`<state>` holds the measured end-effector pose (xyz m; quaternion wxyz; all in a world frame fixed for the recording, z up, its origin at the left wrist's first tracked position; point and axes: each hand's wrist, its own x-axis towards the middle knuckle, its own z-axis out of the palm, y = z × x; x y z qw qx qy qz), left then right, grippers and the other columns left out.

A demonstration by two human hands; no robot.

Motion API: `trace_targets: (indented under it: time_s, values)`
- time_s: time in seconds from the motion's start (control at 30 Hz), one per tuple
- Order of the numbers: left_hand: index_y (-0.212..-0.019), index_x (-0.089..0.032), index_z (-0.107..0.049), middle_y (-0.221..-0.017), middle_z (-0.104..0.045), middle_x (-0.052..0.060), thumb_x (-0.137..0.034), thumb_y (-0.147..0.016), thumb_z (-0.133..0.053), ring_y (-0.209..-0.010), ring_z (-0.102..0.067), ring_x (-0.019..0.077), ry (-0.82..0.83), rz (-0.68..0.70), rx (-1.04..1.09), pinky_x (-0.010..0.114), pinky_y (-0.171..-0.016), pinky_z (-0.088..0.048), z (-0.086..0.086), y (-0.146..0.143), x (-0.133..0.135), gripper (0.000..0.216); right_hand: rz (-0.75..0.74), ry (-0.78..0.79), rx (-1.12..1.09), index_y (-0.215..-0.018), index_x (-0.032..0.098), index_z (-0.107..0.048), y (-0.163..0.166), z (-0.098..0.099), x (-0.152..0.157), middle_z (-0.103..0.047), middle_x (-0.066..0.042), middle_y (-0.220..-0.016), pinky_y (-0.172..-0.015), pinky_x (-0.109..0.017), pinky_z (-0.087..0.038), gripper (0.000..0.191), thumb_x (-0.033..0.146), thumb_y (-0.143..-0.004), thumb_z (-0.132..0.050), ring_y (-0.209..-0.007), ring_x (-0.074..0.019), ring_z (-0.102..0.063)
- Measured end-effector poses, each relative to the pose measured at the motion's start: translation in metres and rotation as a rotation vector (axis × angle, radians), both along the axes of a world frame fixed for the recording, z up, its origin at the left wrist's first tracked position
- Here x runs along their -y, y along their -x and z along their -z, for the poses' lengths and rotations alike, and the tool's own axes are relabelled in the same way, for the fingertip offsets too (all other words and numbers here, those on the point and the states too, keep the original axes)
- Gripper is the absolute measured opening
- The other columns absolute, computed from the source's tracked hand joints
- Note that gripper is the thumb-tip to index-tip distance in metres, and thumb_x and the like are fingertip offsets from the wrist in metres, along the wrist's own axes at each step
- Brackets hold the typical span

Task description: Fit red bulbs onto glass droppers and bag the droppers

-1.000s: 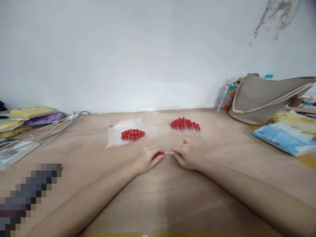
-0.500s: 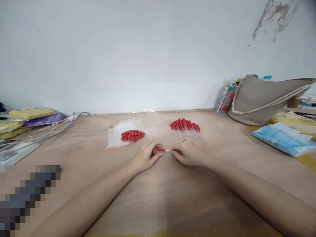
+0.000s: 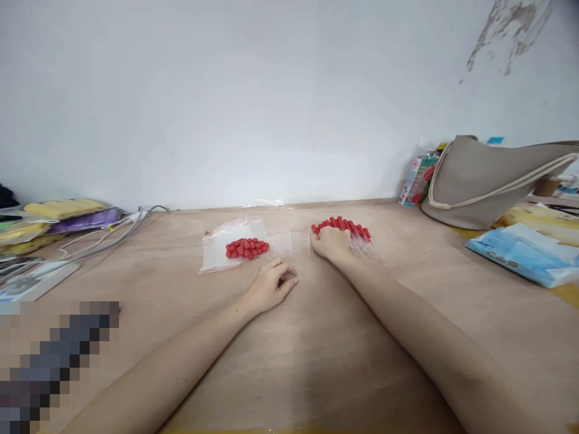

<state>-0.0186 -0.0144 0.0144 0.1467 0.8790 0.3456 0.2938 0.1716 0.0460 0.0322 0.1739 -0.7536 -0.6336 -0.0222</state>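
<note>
The brown table (image 3: 280, 374) bears a grey bag (image 3: 488, 181) and blue packet (image 3: 515, 253), right, clear of the hands. A white plastic sheet (image 3: 215, 250) lies left. Red-topped, clear-stemmed droppers (image 3: 360, 231) lie fanned right of centre, partly blocked by the right hand (image 3: 333, 242); its grip cannot be determined. The left hand (image 3: 270, 285) holds its thumb off curled fingers. Red bulbs (image 3: 246, 248) are heaped; clear tubes (image 3: 284, 244) lie alongside.

L hand (image 3: 271, 287) abt. mid tabletop (image 3: 280, 355), fingers loosely curled, thumb apart w/ a gap. R hand (image 3: 333, 243) closer to tabletop's far edge, back up, fingertips hidden. L forearm (image 3: 181, 364) & R forearm (image 3: 407, 310) angle in from tabletop's near side.
</note>
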Motion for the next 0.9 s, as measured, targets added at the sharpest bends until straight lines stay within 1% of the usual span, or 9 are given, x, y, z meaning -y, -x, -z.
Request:
trace_targets:
  time_s: [0.1, 0.23, 0.33, 0.43, 0.6, 0.73, 0.83, 0.9]
  values:
    - [-0.083, -0.016, -0.057, -0.08, -0.053, 0.003, -0.025, -0.079, -0.052, -0.064, -0.051, 0.0107, 0.012, 0.003, 0.002, 0.025, -0.061, -0.043, 0.0, 0.0, 0.0, 0.011, 0.003, 0.022, 0.019, -0.08, 0.012, -0.064, 0.0, 0.003, -0.001, -0.065, -0.016, -0.08, -0.079, -0.043, -0.027, 0.044, 0.04, -0.085, -0.031, -0.079, -0.0273, -0.059]
    - [-0.083, -0.017, -0.057, -0.08, -0.053, 0.003, -0.025, -0.079, -0.051, -0.064, -0.051, 0.0108, 0.014, 0.007, 0.008, 0.025, -0.061, -0.043, 0.0, -0.001, 0.0, 0.011, -0.015, 0.033, 0.036, -0.081, 0.013, -0.063, 0.001, 0.001, 0.001, -0.065, -0.015, -0.083, -0.078, -0.042, -0.025, 0.041, 0.038, -0.085, -0.031, -0.081, -0.0269, -0.059]
    - [-0.082, -0.017, -0.058, -0.08, -0.053, 0.002, -0.025, -0.079, -0.052, -0.064, -0.051, 0.0106, 0.006, 0.006, 0.011, 0.025, -0.06, -0.043, 0.001, -0.001, 0.001, 0.01, -0.039, 0.031, 0.044, -0.085, 0.014, -0.063, 0.006, -0.002, 0.002, -0.065, -0.013, -0.084, -0.077, -0.04, -0.025, 0.036, 0.035, -0.084, -0.033, -0.083, -0.0255, -0.059]
    - [-0.083, -0.017, -0.058, -0.08, -0.053, 0.002, -0.025, -0.08, -0.051, -0.064, -0.051, 0.0104, 0.004, 0.007, 0.007, 0.025, -0.06, -0.043, 0.001, 0.0, 0.001, 0.011, -0.049, 0.05, 0.043, -0.087, 0.015, -0.062, 0.014, -0.004, 0.0, -0.065, -0.013, -0.085, -0.077, -0.039, -0.025, 0.029, 0.032, -0.081, -0.04, -0.082, -0.025, -0.059]
    - [-0.083, -0.017, -0.058, -0.08, -0.052, 0.003, -0.026, -0.08, -0.051, -0.064, -0.051, 0.0104, 0.008, 0.005, -0.001, 0.024, -0.06, -0.043, 0.002, 0.0, -0.001, 0.012, -0.042, 0.108, 0.032, -0.079, 0.014, -0.064, 0.025, -0.001, -0.01, -0.066, -0.013, -0.082, -0.077, -0.04, -0.025, 0.019, 0.021, -0.074, -0.047, -0.079, -0.0247, -0.06]
    - [-0.084, -0.017, -0.058, -0.081, -0.053, 0.003, -0.026, -0.08, -0.051, -0.064, -0.051, 0.0106, 0.009, 0.013, 0.001, 0.025, -0.06, -0.043, 0.002, 0.0, 0.001, 0.012, -0.048, 0.133, 0.036, -0.076, 0.013, -0.064, 0.031, 0.001, -0.014, -0.066, -0.015, -0.08, -0.077, -0.04, -0.024, 0.019, 0.015, -0.075, -0.045, -0.077, -0.0247, -0.06]
    - [-0.087, -0.018, -0.058, -0.082, -0.054, 0.004, -0.028, -0.08, -0.051, -0.068, -0.051, 0.0128, -0.041, -0.009, 0.005, 0.027, -0.064, -0.043, 0.0, 0.002, 0.002, 0.014, -0.068, 0.11, 0.044, -0.082, 0.011, -0.063, 0.032, -0.002, -0.005, -0.065, -0.016, -0.081, -0.076, -0.039, -0.024, 0.021, 0.014, -0.077, -0.042, -0.077, -0.0246, -0.06]
    - [-0.085, -0.018, -0.058, -0.081, -0.056, 0.004, -0.029, -0.08, -0.051, -0.075, -0.051, 0.0151, -0.122, -0.08, 0.037, 0.029, -0.069, -0.042, -0.003, 0.006, -0.002, 0.014, -0.086, 0.068, 0.055, -0.091, 0.009, -0.059, 0.028, -0.003, 0.007, -0.064, -0.017, -0.084, -0.076, -0.038, -0.023, 0.024, 0.015, -0.079, -0.04, -0.078, -0.0249, -0.059]
